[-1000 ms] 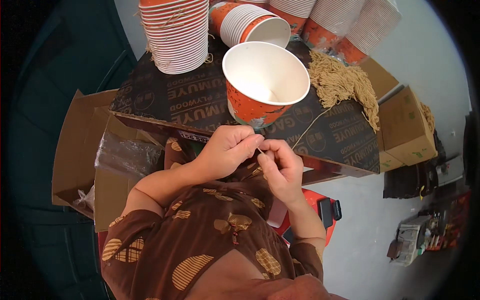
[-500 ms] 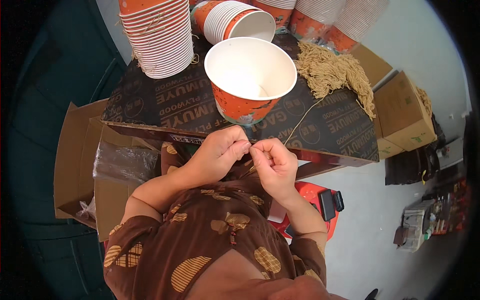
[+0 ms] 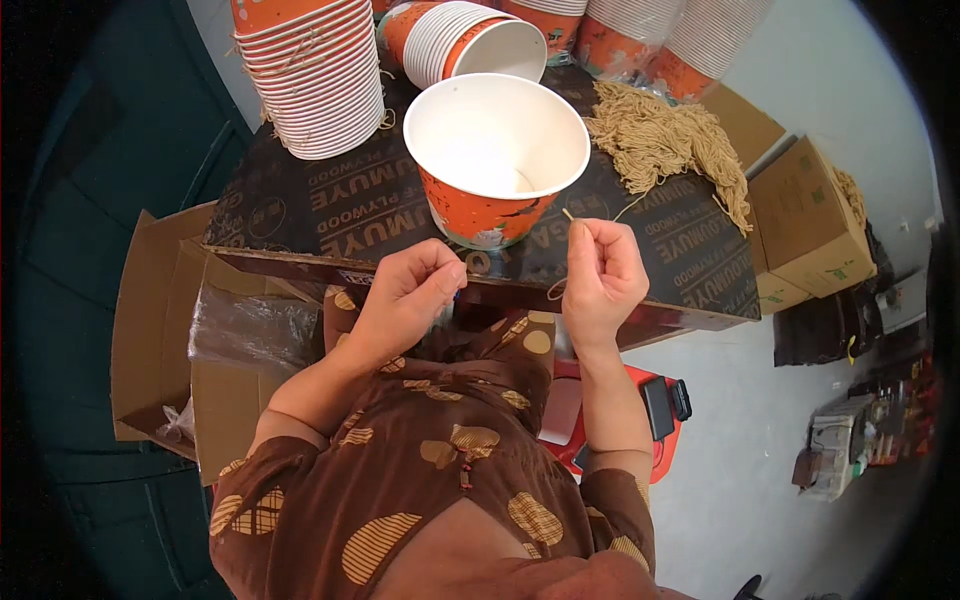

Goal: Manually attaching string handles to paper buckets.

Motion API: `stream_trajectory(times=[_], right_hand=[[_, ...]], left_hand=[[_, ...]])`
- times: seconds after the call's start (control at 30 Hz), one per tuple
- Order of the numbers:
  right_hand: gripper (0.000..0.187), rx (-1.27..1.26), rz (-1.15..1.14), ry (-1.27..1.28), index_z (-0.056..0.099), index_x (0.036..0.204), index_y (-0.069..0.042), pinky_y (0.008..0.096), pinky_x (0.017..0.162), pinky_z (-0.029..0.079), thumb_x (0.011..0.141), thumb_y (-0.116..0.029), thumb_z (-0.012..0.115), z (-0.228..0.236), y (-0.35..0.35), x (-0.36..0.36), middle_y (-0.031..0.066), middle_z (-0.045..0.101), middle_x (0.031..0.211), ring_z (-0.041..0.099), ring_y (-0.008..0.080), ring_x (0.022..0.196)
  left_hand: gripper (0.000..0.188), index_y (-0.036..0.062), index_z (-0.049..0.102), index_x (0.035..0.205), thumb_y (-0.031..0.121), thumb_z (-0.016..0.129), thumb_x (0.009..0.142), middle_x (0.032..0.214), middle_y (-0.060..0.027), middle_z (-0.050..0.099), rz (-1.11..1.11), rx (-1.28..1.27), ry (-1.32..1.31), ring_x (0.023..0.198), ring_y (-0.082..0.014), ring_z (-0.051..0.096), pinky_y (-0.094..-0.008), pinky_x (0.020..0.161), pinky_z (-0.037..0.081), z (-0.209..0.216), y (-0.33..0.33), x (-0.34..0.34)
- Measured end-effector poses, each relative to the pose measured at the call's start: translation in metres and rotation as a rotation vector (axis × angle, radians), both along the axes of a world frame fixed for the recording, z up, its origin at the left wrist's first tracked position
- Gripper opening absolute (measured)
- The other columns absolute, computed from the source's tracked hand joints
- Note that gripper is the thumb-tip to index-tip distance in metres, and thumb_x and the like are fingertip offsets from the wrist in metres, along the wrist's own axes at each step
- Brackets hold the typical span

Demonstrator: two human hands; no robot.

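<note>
Hands that met at a pinch half a second ago have drawn apart, the right hand (image 3: 600,275) lifting a strand of string (image 3: 575,228) toward the cup.

A dark printed desk (image 3: 330,200) fills the upper middle of the head view, flanked by brown cartons (image 3: 810,215) on the right and an open box (image 3: 150,310) with clear plastic on the left. At the desk's far left stands a tall stack (image 3: 310,75) of orange-and-white paper cups, with more stacks lying along the back edge. One open cup (image 3: 495,155), orange outside and white inside, sits upright near the front edge, just beyond both hands. To its right lies a heap of tan twine (image 3: 665,145).

The right grip is clenched on the string, thumb and forefinger pinching its end just beside the cup's wall. The left hand (image 3: 405,295) hovers below the cup with fingertips gathered; whether they grasp anything cannot be told.
</note>
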State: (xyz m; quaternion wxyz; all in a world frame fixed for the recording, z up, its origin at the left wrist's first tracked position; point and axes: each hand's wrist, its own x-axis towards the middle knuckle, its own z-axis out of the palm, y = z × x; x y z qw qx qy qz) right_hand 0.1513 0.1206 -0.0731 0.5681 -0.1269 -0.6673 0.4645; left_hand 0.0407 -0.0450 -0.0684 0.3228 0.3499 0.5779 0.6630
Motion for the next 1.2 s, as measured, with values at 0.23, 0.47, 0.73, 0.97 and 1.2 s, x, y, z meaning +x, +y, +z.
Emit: stream_trajectory(times=[0.23,0.47,0.73,0.97,1.2], right_hand=[[0.003,0.056,-0.007,-0.009,0.061,0.085,0.000,0.0148,0.050,0.033,0.087,0.001,0.063,0.000,0.001,-0.010,-0.0064,0.053,0.068,0.040,-0.0017,0.057],[0.005,0.076,-0.031,-0.041,0.061,0.084,0.000,0.0152,0.050,0.033,0.087,-0.001,0.064,0.000,0.002,-0.012,-0.0061,0.052,0.067,0.040,-0.0009,0.057],[0.004,0.061,-0.009,-0.021,0.061,0.084,0.001,0.0158,0.050,0.035,0.086,0.001,0.064,-0.001,0.005,-0.016,-0.0051,0.053,0.065,0.042,-0.0007,0.056],[0.005,0.087,-0.013,-0.031,0.061,0.083,0.001,0.0162,0.049,0.035,0.086,0.001,0.064,0.000,0.007,-0.021,-0.0042,0.053,0.065,0.042,-0.0006,0.056],[0.006,0.131,-0.022,-0.058,0.059,0.085,0.000,0.0153,0.053,0.035,0.090,-0.003,0.063,-0.001,0.007,-0.023,-0.0049,0.053,0.069,0.043,0.0003,0.060]], left_hand=[[0.017,0.0035,0.056,0.079,0.012,0.055,0.093,0.068,0.0062,0.051,0.016,-0.008,-0.031,0.061,-0.0013,0.042,-0.0187,0.054,0.034,-0.004,-0.004,-0.003],[0.017,0.0041,0.056,0.079,0.012,0.055,0.093,0.067,0.0065,0.051,0.025,-0.035,-0.026,0.060,-0.0009,0.042,-0.0185,0.053,0.034,-0.007,-0.005,-0.005],[0.017,0.0043,0.055,0.078,0.013,0.055,0.093,0.068,0.0064,0.051,0.014,-0.049,-0.041,0.061,-0.0011,0.042,-0.0184,0.054,0.033,-0.008,-0.006,-0.005],[0.015,0.0011,0.056,0.079,0.009,0.056,0.091,0.069,0.0040,0.052,0.050,0.024,0.174,0.062,-0.0034,0.044,-0.0202,0.056,0.036,0.007,-0.009,-0.003],[0.008,-0.0029,0.055,0.079,-0.001,0.053,0.086,0.072,-0.0076,0.053,0.195,0.336,1.050,0.063,-0.0145,0.051,-0.0252,0.058,0.040,0.092,0.012,-0.030]])
